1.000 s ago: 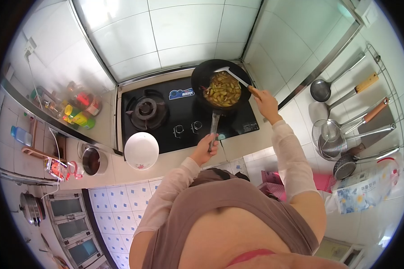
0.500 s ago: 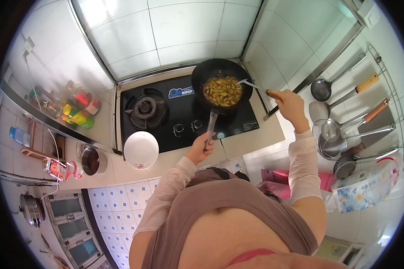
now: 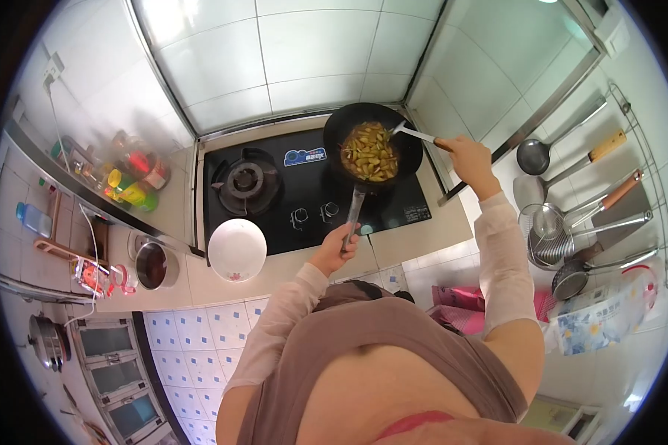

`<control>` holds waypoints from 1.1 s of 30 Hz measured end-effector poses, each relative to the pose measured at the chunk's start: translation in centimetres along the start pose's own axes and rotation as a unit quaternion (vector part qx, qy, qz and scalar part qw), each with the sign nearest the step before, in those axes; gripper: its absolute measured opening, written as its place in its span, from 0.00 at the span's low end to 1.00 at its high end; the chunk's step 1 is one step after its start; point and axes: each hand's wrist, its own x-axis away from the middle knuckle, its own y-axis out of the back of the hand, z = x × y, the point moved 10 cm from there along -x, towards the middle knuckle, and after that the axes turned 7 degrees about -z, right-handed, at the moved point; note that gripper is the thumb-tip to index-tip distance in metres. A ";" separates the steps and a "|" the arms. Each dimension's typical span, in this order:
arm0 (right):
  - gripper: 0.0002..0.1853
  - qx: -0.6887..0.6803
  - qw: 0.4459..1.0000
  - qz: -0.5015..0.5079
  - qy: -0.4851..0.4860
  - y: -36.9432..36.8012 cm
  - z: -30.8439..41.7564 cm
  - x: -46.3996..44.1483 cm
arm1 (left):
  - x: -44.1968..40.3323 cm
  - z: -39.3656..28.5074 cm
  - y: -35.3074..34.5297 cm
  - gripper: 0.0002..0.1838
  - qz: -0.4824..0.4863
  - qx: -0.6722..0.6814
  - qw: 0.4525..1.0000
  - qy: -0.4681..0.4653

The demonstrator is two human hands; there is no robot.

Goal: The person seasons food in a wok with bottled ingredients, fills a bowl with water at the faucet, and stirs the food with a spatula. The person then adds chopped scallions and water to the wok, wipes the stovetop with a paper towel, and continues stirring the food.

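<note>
My left hand (image 3: 337, 248) is closed around the handle of a black wok (image 3: 410, 152), which sits over the right side of the stove. In the wok lie cut greenish-yellow vegetable pieces (image 3: 369, 152) in brownish liquid. My right hand (image 3: 469, 162) grips the wooden end of a metal spatula (image 3: 418, 135). The spatula's head is at the wok's right inner wall, beside the food; its tip is partly hard to make out. A white bowl (image 3: 237, 248) stands on the counter to the left of my left hand.
The black gas stove (image 3: 289, 200) has a bare left burner (image 3: 245, 184). Sauce bottles (image 3: 132, 191) stand at the left, near a pot (image 3: 154, 265) of dark liquid. Ladles and strainers (image 3: 549, 236) hang on the right wall above a pink bag (image 3: 460, 308).
The spatula has shifted from the food's edge to the wok's right wall, and my right hand has moved slightly left. The food is gathered a little differently. My left hand keeps its hold.
</note>
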 end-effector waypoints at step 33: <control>0.20 -0.149 0.979 0.040 -0.135 -10.2 3.5 4.9 | 0.4 -0.1 -0.3 0.15 0.007 0.009 1.000 0.018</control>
